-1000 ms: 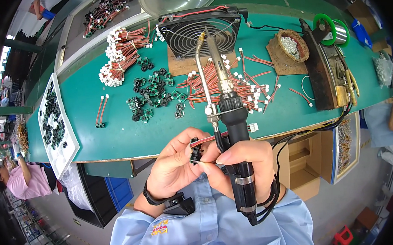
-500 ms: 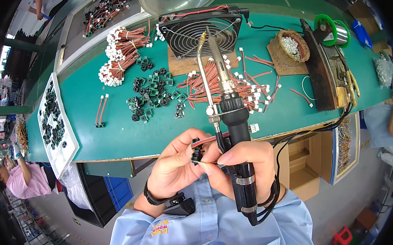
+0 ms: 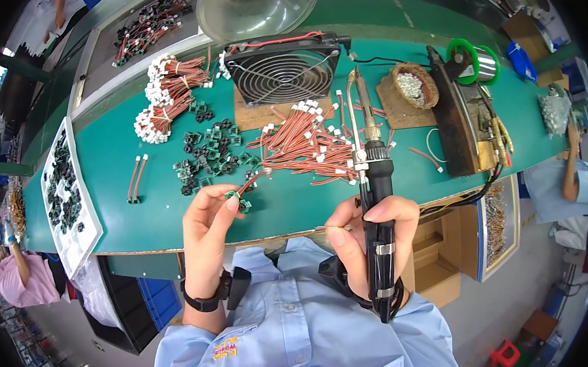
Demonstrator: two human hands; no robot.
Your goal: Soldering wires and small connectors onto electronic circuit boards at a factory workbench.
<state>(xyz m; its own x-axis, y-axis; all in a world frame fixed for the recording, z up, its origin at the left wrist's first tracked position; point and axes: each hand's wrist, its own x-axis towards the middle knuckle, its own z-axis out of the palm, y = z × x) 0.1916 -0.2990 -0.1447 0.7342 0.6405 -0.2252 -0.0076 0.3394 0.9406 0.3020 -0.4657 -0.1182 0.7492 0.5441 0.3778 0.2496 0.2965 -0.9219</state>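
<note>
My left hand (image 3: 206, 237) pinches a small green-and-black circuit board part (image 3: 240, 202) between thumb and fingertips, over the bench's front edge. A red-and-black wire lead (image 3: 252, 182) runs up from it toward the wire pile. My right hand (image 3: 398, 214) is wrapped round the black handle of a soldering iron (image 3: 379, 171), held upright with its tip pointing away from me. A thin metal tube runs beside the iron's barrel. The right thumb and forefinger also pinch something thin, too small to name. Loose red-and-black leads with white connectors (image 3: 305, 145) lie beyond my hands.
A black fan (image 3: 285, 71) stands at the back. Small board parts (image 3: 213, 148) are heaped left of the leads, near bundled leads (image 3: 165, 100) and a white tray (image 3: 91, 225). At right are a bowl of pellets (image 3: 431, 92), an iron stand (image 3: 457, 131) and a solder spool (image 3: 485, 64).
My hands have separated. The left has moved left and away from me with the board part; the right has shifted right with the iron, whose tip no longer overlaps the fan.
</note>
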